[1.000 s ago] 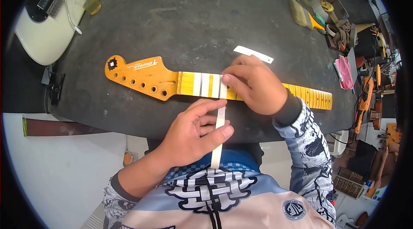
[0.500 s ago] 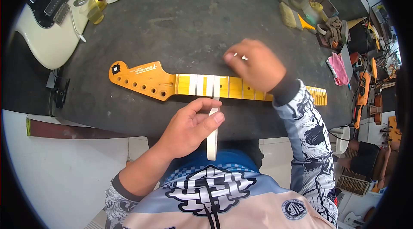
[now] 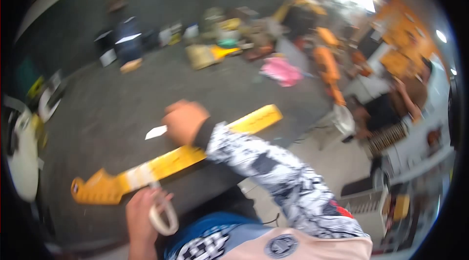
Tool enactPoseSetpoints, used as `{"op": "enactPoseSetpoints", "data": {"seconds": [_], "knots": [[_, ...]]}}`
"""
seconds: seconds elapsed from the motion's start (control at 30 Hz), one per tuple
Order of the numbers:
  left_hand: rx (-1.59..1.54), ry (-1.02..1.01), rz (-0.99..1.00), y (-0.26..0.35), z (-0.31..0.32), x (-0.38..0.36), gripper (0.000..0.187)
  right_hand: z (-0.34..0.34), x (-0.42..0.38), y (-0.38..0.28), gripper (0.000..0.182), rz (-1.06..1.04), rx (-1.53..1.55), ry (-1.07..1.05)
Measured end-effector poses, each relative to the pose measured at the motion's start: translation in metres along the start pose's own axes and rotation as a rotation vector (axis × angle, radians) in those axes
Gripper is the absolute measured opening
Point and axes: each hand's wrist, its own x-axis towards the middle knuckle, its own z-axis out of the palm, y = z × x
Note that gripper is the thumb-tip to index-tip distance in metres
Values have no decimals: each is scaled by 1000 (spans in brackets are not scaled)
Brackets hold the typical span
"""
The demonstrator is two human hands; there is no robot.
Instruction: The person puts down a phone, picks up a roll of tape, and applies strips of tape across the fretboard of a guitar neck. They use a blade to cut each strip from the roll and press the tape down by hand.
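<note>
Yellow maple shows through the blur in my only view, the head camera: the guitar neck (image 3: 171,160) lies on the dark workbench (image 3: 112,98) with its long axis running from the headstock at lower left up to the heel at right, past the bench edge side nearest me. White tape strips (image 3: 139,176) cross the fretboard just beside the headstock. My left hand (image 3: 141,216) sits below that end, fingers closed around the roll of masking tape (image 3: 162,216), which hangs just off the neck's near edge. My right hand (image 3: 183,120) rests on the far side of the neck at about mid-length, nearest a small white slip (image 3: 156,132) on the bench; motion blur keeps me from telling whether its fingers pinch that slip or merely touch it. So the left hand is the closer 1 to the taped frets, the right closer to the slip. Beyond, the bench carries a pink cloth (image 3: 281,72), bottles and tools, all smeared; a cream guitar body (image 3: 22,157) lies at far left, and a cluttered workshop floor opens at right.
</note>
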Motion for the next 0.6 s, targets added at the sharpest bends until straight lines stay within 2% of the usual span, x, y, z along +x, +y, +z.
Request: {"op": "enactPoseSetpoints", "data": {"seconds": [0.07,0.13,0.17,0.2,0.23,0.33,0.43,0.57,0.6], "knots": [[-81,11,-64,3,-4,-2,36,0,0,-3,13,-22,1,-11],[-66,-151,-118,0,-23,0,61,11,2,-3,11,-39,-22,66],[-1,-147,-71,3,-12,-2,58,13,3,-1,9,-43,-4,59],[64,-126,-20,7,-6,-7,62,15,3,-1,9,-36,0,50],[23,-124,-90,8,-8,-7,62,23,6,1,13,-29,-5,49],[118,-287,33,10,-10,-11,66,18,2,0,17,10,92,22],[117,-331,160,5,-4,-17,60,14,-4,2,12,-47,242,32],[191,-224,136,7,8,-22,47,-3,-30,-15,11,-80,428,382],[105,-191,179,3,10,-19,35,-15,-39,-18,11,-88,447,415]]}}
